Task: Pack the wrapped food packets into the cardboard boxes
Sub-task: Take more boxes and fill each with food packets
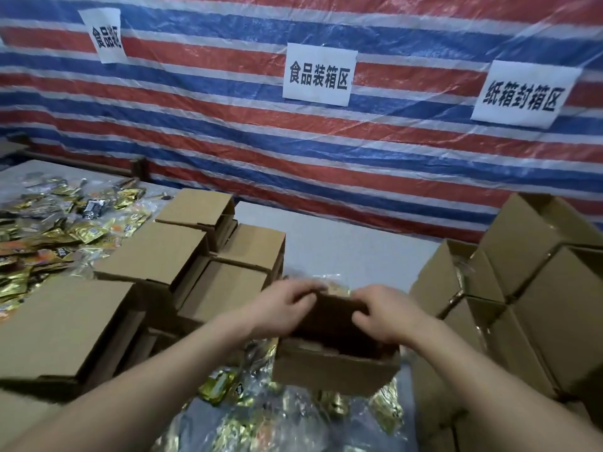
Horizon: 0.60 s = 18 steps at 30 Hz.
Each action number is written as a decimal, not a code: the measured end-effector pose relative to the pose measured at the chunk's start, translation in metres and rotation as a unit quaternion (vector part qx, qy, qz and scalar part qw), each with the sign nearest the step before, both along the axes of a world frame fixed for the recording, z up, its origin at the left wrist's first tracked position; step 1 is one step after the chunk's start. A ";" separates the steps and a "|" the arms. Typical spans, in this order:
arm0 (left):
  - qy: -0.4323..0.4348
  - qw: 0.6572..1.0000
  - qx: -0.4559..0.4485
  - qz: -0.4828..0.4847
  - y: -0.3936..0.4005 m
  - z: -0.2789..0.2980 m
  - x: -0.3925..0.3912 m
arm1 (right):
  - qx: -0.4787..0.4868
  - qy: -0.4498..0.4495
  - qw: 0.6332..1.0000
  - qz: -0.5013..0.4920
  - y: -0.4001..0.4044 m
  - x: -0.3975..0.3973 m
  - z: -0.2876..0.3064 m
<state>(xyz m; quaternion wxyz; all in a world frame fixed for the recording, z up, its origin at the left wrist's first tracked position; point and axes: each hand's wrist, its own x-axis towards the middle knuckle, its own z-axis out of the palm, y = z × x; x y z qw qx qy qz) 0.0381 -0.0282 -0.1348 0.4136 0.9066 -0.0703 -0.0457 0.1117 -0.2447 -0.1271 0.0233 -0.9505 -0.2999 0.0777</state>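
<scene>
While the left hand [280,303] and right hand [385,313] curl their fingers over its far flap, the small brown cardboard box [332,367] sits open among gold-wrapped packets [222,384] on the table.

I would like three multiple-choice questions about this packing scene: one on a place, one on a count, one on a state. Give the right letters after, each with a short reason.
1. Where does the big heap of loose packets lie?
A. far left of the table
B. on the boxes at the right
C. under the middle sign

2. How many white paper signs hang on the striped sheet?
A. one
B. three
C. five

3. How is the box under the hands?
A. taped shut
B. crushed flat
C. open at the top

Answers:
1 A, the gold and orange heap lies at the left edge.
2 B, a left sign, a middle sign and a right sign show.
3 C, the left hand and right hand hold its raised flap and the inside shows.
</scene>
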 end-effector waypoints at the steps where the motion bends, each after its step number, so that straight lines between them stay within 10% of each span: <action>1: -0.003 1.000 0.011 0.005 -0.009 -0.021 -0.017 | -0.003 0.012 1.000 -0.004 -0.007 -0.022 -0.020; 18: 0.121 0.991 0.001 0.058 -0.064 -0.160 -0.184 | 0.002 0.198 0.975 -0.099 -0.071 -0.204 -0.155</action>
